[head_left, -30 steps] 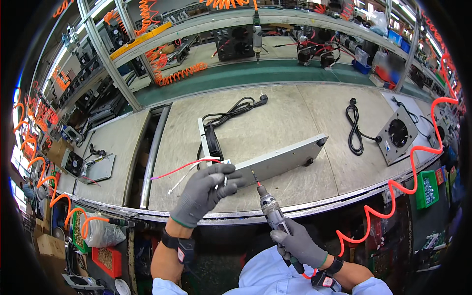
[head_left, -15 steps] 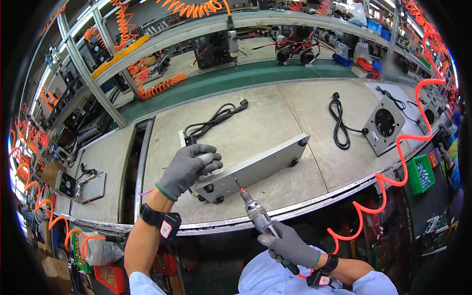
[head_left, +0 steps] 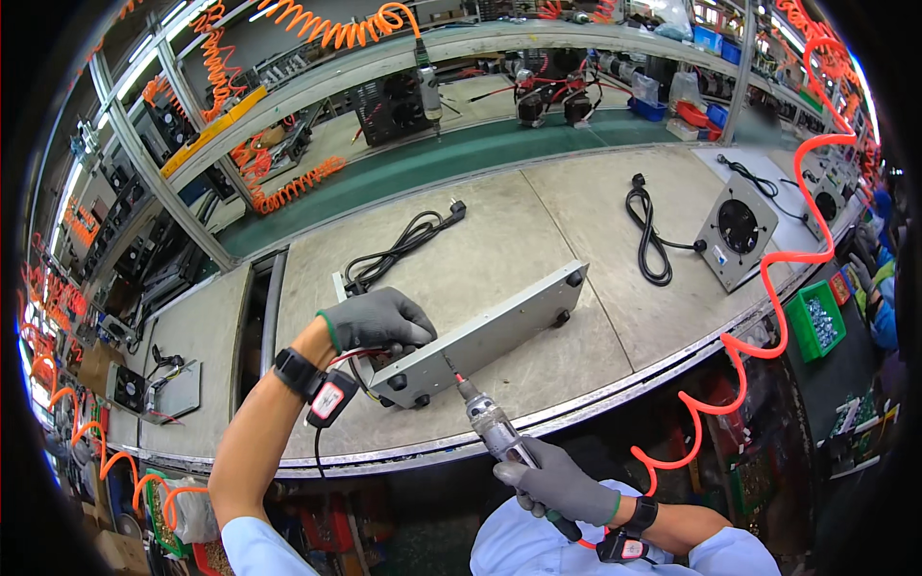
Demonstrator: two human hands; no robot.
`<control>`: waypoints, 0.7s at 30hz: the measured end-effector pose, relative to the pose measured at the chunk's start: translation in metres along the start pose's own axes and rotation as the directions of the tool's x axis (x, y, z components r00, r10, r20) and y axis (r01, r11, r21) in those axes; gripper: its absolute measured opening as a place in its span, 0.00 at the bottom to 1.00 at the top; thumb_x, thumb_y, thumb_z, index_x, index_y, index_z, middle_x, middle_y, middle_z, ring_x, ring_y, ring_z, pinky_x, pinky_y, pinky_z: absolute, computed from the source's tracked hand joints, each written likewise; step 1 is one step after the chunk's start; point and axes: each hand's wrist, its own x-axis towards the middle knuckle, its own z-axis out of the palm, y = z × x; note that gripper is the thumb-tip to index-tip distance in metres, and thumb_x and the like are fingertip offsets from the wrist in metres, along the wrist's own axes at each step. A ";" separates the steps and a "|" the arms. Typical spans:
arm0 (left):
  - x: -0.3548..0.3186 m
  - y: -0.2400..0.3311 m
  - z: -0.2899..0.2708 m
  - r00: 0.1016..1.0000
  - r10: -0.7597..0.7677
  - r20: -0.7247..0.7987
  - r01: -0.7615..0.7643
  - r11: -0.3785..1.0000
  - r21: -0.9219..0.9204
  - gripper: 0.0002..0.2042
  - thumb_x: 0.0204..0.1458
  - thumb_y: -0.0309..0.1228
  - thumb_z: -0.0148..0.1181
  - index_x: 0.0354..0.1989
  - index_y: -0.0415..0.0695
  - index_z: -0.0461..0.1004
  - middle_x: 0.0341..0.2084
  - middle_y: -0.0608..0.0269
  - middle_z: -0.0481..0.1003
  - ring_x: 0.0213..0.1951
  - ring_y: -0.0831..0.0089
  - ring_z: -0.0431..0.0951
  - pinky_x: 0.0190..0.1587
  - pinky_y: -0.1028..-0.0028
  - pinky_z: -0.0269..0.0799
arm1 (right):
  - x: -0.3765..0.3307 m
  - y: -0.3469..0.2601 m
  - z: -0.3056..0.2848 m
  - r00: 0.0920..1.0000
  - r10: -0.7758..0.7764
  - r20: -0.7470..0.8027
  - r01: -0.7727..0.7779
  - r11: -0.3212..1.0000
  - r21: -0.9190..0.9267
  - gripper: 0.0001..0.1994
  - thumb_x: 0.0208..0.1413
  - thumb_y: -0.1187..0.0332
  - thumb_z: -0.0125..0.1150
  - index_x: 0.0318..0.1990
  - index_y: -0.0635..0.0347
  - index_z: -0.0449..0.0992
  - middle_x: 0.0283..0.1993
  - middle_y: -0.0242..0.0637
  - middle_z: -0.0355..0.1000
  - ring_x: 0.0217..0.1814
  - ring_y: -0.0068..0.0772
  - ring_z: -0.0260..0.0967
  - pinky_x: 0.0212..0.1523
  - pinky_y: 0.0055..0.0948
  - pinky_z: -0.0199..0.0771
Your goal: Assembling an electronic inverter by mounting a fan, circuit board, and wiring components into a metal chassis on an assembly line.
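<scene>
A grey metal chassis (head_left: 490, 324) stands on its side on the workbench, its long panel with black rubber feet facing me. My right hand (head_left: 562, 485), gloved in grey, is wrapped around a pneumatic screwdriver (head_left: 495, 427). The bit tip is at the panel's near face, by its upper edge; whether it touches a screw I cannot tell. My left hand (head_left: 379, 322), also gloved, reaches over the chassis's left end with fingers curled together and pointing down behind the panel edge. What those fingertips hold, if anything, is hidden. Red and black wires show below that hand.
A black power cord (head_left: 408, 245) lies behind the chassis. To the right stands a fan panel (head_left: 738, 230) with its own cord. An orange coiled air hose (head_left: 706, 403) crosses the right side. Another fan unit (head_left: 154, 389) sits at left; a green bin (head_left: 816, 322) hangs off-bench right.
My left hand has turned and lowered its fingers behind the panel edge, from a raised pinch above it. The screwdriver stays near the panel; the whole view has shifted slightly.
</scene>
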 end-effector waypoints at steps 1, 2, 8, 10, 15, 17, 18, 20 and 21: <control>0.003 0.002 0.002 0.999 -0.038 0.022 0.037 0.999 0.029 0.08 0.53 0.30 0.67 0.33 0.38 0.82 0.19 0.72 0.75 0.18 0.87 0.68 0.20 0.83 0.63 | 0.000 0.000 0.001 1.000 0.012 -0.013 -0.012 1.000 0.013 0.21 0.61 0.52 0.61 0.49 0.59 0.68 0.21 0.29 0.66 0.18 0.17 0.64 0.19 0.20 0.67; 0.005 0.003 0.001 1.000 -0.022 0.016 0.022 0.999 0.023 0.08 0.53 0.30 0.67 0.33 0.38 0.82 0.19 0.72 0.75 0.18 0.87 0.68 0.20 0.83 0.63 | 0.002 0.000 0.001 1.000 0.004 -0.012 -0.004 1.000 -0.001 0.21 0.61 0.52 0.61 0.49 0.59 0.68 0.21 0.29 0.66 0.18 0.17 0.64 0.19 0.20 0.67; 0.019 0.001 0.004 0.995 -0.055 0.082 0.045 0.992 0.116 0.07 0.52 0.32 0.67 0.30 0.41 0.82 0.14 0.75 0.72 0.16 0.88 0.65 0.17 0.81 0.59 | 0.002 0.004 0.001 1.000 0.016 -0.008 -0.016 1.000 0.013 0.21 0.61 0.53 0.62 0.50 0.60 0.67 0.23 0.30 0.66 0.17 0.17 0.64 0.19 0.20 0.66; 0.021 0.000 0.003 0.989 -0.034 0.144 0.010 0.986 0.164 0.08 0.53 0.34 0.64 0.30 0.42 0.82 0.14 0.75 0.72 0.15 0.87 0.65 0.18 0.80 0.60 | 0.003 0.006 0.002 1.000 -0.019 -0.015 0.020 0.998 0.057 0.23 0.61 0.52 0.62 0.52 0.61 0.68 0.24 0.30 0.66 0.17 0.16 0.63 0.19 0.20 0.66; 0.024 0.004 0.006 0.999 0.040 0.027 -0.048 0.895 0.443 0.18 0.49 0.38 0.65 0.42 0.37 0.83 0.28 0.61 0.82 0.28 0.76 0.76 0.31 0.71 0.73 | 0.004 0.011 0.006 1.000 0.014 -0.011 -0.012 0.991 0.135 0.25 0.59 0.49 0.64 0.55 0.54 0.69 0.24 0.26 0.64 0.17 0.16 0.61 0.16 0.21 0.63; 0.022 0.007 0.009 0.999 0.032 -0.016 -0.022 0.895 0.445 0.14 0.48 0.36 0.65 0.37 0.38 0.84 0.23 0.64 0.80 0.24 0.77 0.75 0.28 0.72 0.72 | 0.004 0.010 0.007 1.000 -0.002 0.026 -0.002 0.988 0.151 0.24 0.59 0.48 0.63 0.54 0.53 0.69 0.25 0.26 0.63 0.18 0.16 0.62 0.16 0.22 0.64; 0.021 0.008 0.010 0.999 -0.014 -0.034 0.026 0.923 0.384 0.13 0.48 0.37 0.66 0.33 0.39 0.83 0.20 0.67 0.78 0.23 0.79 0.73 0.26 0.74 0.70 | 0.003 0.009 0.006 0.998 -0.043 0.041 0.037 0.991 0.128 0.24 0.60 0.47 0.60 0.55 0.53 0.68 0.26 0.26 0.62 0.19 0.17 0.63 0.16 0.22 0.65; 0.019 0.009 0.011 0.998 -0.057 -0.039 0.066 0.941 0.332 0.11 0.49 0.36 0.66 0.30 0.39 0.83 0.17 0.71 0.75 0.20 0.81 0.70 0.23 0.75 0.66 | 0.001 0.007 0.005 0.998 -0.005 0.055 0.000 0.997 0.080 0.25 0.61 0.46 0.59 0.56 0.54 0.66 0.27 0.27 0.62 0.19 0.17 0.62 0.17 0.23 0.66; 0.020 0.008 0.012 0.999 -0.038 -0.024 0.043 0.954 0.296 0.11 0.49 0.35 0.66 0.30 0.39 0.83 0.17 0.71 0.74 0.19 0.82 0.69 0.22 0.75 0.66 | 0.001 0.005 0.007 0.998 -0.005 0.055 0.000 0.996 0.084 0.26 0.61 0.46 0.58 0.56 0.54 0.64 0.26 0.27 0.61 0.18 0.17 0.62 0.16 0.22 0.66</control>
